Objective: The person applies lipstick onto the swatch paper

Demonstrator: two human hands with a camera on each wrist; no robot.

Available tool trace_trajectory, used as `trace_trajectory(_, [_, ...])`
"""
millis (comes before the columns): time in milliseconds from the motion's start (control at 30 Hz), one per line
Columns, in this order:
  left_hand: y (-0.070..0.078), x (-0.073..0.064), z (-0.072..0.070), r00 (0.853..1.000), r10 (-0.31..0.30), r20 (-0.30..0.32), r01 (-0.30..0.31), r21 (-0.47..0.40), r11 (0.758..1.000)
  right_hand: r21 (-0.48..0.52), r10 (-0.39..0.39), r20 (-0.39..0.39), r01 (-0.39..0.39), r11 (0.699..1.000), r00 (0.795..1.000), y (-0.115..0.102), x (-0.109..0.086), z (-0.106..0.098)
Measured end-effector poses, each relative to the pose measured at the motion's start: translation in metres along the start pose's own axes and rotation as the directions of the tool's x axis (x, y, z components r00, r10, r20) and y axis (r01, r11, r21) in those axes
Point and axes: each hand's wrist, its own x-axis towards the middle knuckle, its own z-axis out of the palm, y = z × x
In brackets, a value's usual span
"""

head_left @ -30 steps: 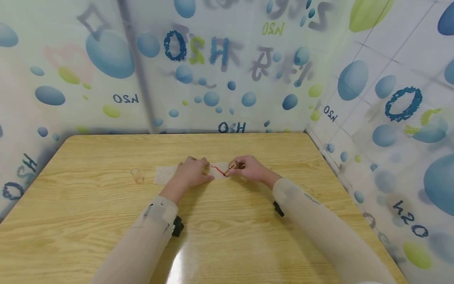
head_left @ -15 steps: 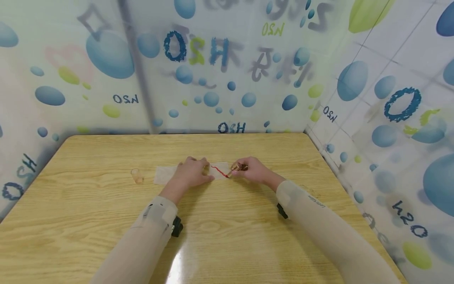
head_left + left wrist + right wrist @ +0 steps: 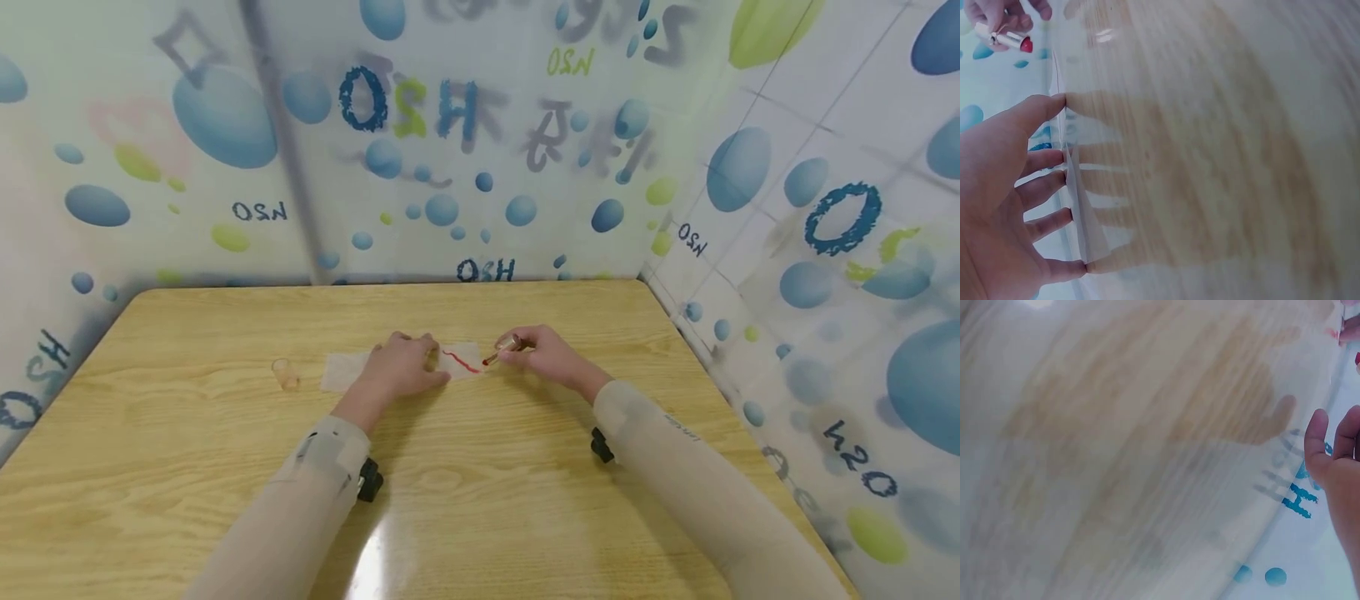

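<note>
My right hand (image 3: 551, 357) pinches a lipstick (image 3: 506, 348) with a shiny metallic tube. Its red tip (image 3: 1027, 44) shows in the left wrist view, and in the head view it points down and left near the right end of a white tissue strip (image 3: 343, 371). A wavy red line (image 3: 461, 362) runs across the right part of the strip. My left hand (image 3: 397, 367) rests on the middle of the tissue with spread fingers, fingertips pressing it to the table. In the right wrist view, part of my right hand (image 3: 1338, 453) shows at the edge, with the lipstick mostly out of frame.
On the wooden table (image 3: 450, 500), a small see-through cap-like piece (image 3: 285, 374) lies to the left of the tissue. A patterned wall covering (image 3: 442, 208) rises behind the table's far edge, and another (image 3: 840, 292) stands along the right.
My right hand has moved right with the lipstick, whose tip has come off the end of the lengthened red line. The left hand stays on the tissue.
</note>
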Motion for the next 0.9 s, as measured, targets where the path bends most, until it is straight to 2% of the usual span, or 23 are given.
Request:
trace_trajectory(333, [-0.005, 0.004, -0.002, 1.0, 0.01, 0.008, -0.01, -0.03, 1.0, 0.01, -0.025, -0.009, 0.025, 1.0, 1.0, -0.01, 0.005, -0.006])
trace_trajectory(467, [-0.01, 0.004, -0.006, 0.999, 0.039, 0.019, -0.038, -0.041, 0.998, 0.003, -0.031, -0.005, 0.031, 1.0, 1.0, -0.016, 0.009, -0.007])
trace_trajectory(667, [-0.023, -0.002, -0.025, 0.994, 0.1, 0.052, -0.098, -0.042, 0.994, 0.004, -0.044, -0.009, 0.044, 0.999, 0.999, -0.026, 0.018, -0.008])
trace_trajectory(900, [-0.04, -0.013, -0.05, 0.992, 0.051, 0.117, -0.049, -0.02, 0.999, 0.0, -0.095, 0.031, 0.095, 0.995, 0.995, -0.038, 0.032, -0.003])
